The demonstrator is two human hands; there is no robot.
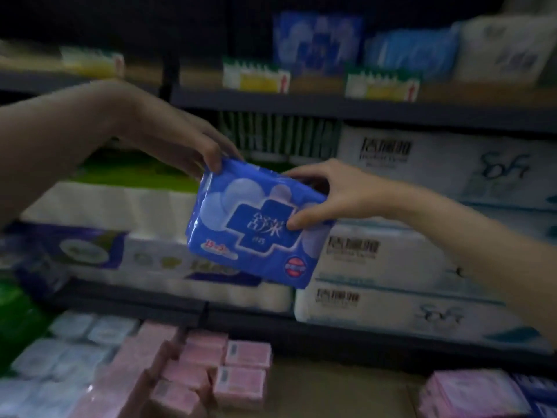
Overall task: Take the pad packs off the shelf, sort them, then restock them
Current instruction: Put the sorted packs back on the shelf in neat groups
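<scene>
A blue pad pack [253,224] with white circles and a cross-shaped label hangs tilted in mid-air in front of the shelves. My left hand [193,143] pinches its upper left corner from above. My right hand [328,194] grips its right edge, thumb on the front face and fingers behind. Another blue pack of the same print [316,40] stands on the upper shelf. Pink pad packs [211,369] lie in rows on the bottom shelf, with pale blue-white packs [69,351] to their left and more pink and blue packs [482,396] at lower right.
White tissue bundles [407,267] fill the middle shelf on the right, toilet-roll packs [135,254] fill it on the left. Price tags [256,76] hang on the upper shelf edge [331,107]. Bare brown shelf board [346,393] shows between the pink packs. The scene is dim and blurred.
</scene>
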